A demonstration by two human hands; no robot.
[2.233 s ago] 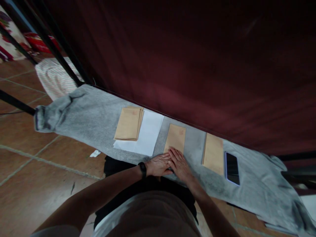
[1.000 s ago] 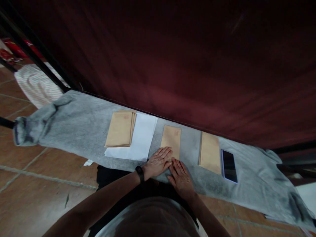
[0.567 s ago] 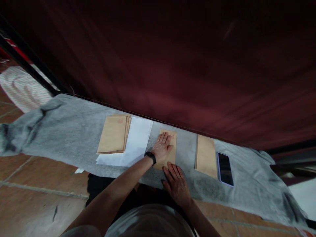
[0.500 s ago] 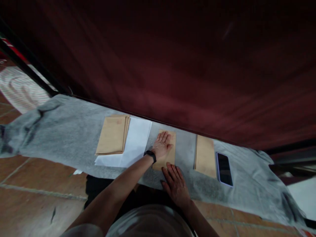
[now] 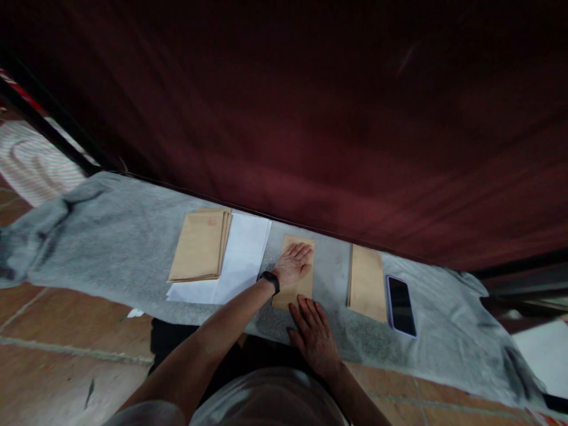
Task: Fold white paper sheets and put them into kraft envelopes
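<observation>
A single brown paper envelope (image 5: 284, 300) lies flat on the grey cloth in front of me. My left hand (image 5: 293, 264), with a dark band on its wrist, rests palm down across the upper part of this envelope, fingers stretched out. Palm down as well, my right hand (image 5: 315, 334) touches the envelope's lower right corner with its fingers spread. To the left, a stack of brown envelopes (image 5: 197, 245) partly covers white paper sheets (image 5: 248, 248). Another brown envelope stack (image 5: 367, 284) lies to the right.
A phone (image 5: 402, 305) with a dark screen and a pale purple edge lies right of the right-hand stack. Grey cloth (image 5: 119, 236) covers the narrow surface. Behind it rises a dark red panel (image 5: 302, 154). Tiled floor (image 5: 80, 322) shows below.
My left hand has slid slightly down along the envelope, still flat on it. My right hand stays at the lower corner. The whole view has shifted a little.
</observation>
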